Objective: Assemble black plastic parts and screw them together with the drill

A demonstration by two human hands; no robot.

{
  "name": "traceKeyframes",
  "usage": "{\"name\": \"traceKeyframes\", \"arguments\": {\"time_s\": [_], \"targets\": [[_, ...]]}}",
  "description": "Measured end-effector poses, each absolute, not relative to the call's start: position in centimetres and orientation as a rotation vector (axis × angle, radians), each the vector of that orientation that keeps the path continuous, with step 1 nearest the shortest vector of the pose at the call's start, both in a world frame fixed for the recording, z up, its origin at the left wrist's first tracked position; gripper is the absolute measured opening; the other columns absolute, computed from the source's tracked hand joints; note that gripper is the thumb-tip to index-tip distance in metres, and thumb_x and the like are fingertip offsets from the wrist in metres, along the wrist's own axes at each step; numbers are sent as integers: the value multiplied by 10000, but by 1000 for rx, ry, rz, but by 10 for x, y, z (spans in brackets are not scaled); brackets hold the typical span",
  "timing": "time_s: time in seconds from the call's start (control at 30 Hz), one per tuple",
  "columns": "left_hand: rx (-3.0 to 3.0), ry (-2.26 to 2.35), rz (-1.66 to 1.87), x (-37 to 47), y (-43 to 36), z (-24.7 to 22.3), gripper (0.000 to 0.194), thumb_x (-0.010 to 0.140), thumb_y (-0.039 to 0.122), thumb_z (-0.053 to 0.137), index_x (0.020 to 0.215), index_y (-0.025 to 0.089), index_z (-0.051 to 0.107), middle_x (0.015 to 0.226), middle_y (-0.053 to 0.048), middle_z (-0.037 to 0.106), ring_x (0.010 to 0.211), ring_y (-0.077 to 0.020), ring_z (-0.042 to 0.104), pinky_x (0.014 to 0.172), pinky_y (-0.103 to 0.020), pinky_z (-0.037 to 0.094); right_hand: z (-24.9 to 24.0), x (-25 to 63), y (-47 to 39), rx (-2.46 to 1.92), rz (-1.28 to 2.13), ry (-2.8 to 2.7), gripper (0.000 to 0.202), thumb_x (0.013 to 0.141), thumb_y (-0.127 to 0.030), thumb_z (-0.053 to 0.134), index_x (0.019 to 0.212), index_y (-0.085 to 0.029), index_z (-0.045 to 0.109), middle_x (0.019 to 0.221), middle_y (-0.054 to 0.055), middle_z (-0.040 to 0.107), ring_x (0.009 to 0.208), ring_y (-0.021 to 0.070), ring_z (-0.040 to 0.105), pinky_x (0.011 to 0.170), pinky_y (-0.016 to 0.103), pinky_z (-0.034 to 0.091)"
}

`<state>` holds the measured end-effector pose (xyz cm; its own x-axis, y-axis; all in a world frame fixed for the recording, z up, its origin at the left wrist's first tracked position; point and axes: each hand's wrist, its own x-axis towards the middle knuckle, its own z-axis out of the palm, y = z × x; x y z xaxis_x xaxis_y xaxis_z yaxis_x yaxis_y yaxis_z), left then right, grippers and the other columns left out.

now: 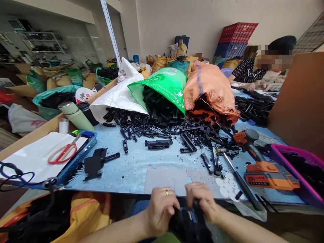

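Observation:
My left hand (160, 211), with a gold ring on one finger, is closed on the left side of a black plastic part (187, 224) at the table's front edge. My right hand (202, 200) grips the same part from the right, its fingers curled over the top. The part is blurred and partly covered by my fingers, so its exact kind does not show. Just beyond my hands lies a grey mat (162, 179) on the blue table. Farther back rests a folded black bracket (158, 144), and a flat black plate-like piece (95, 163) lies to the left.
White (118, 96), green (167, 86) and orange (210, 91) sacks spill black parts. An orange cordless drill (265, 168), a hammer (240, 180) and a pink basket (298, 152) stand right. Red scissors (63, 153) lie left. A co-worker (253, 72) sits behind.

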<state>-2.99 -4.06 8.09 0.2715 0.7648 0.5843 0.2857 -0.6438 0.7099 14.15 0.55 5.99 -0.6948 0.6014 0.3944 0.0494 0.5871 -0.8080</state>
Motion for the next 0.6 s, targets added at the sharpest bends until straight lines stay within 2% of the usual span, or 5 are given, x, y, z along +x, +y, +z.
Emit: {"name": "traceKeyframes", "arguments": {"time_s": [0.1, 0.2, 0.37, 0.5, 0.6], "targets": [[2003, 997, 1661, -18, -41, 65, 636, 905, 511, 46, 891, 190, 594, 692, -80, 614, 656, -173, 580, 604, -305, 450, 32, 97, 11, -741, 894, -1751, 615, 867, -538, -38, 998, -208, 464, 953, 133, 532, 852, 223, 543, 720, 362, 449], [2394, 1187, 1450, -28, -7, 32, 730, 859, 611, 70, 1202, 139, 508, 956, -154, 636, 875, -240, 595, 713, -351, 460, 13, 85, 61, -975, 619, -1834, 473, 915, -435, 62, 1143, -177, 385, 1175, 164, 466, 1046, 216, 493, 842, 358, 429], [2501, 1812, 608, -55, 89, -8, 693, 819, 630, 336, 1281, 128, 458, 955, -168, 607, 863, -253, 567, 742, -344, 428, 20, 132, 175, -1458, 218, -2053, 431, 854, -442, 437, 1112, -97, 465, 1063, 186, 536, 1068, 287, 445, 886, 414, 355], [2267, 2190, 690, -77, 134, 0, 581, 856, 514, 401, 1291, 129, 409, 1109, -182, 533, 1021, -298, 477, 806, -382, 401, 33, 151, 212, -1505, 214, -2154, 443, 811, -372, 518, 1120, -57, 481, 905, 167, 570, 982, 289, 494, 801, 379, 388], [1832, 2631, 674, -124, 141, 13, 498, 894, 385, 344, 1277, 69, 367, 1138, -221, 492, 1047, -324, 445, 799, -407, 399, 39, 143, 195, -1398, 285, -2189, 526, 778, -338, 561, 1232, -126, 402, 971, 120, 562, 950, 240, 524, 785, 331, 421]]}}
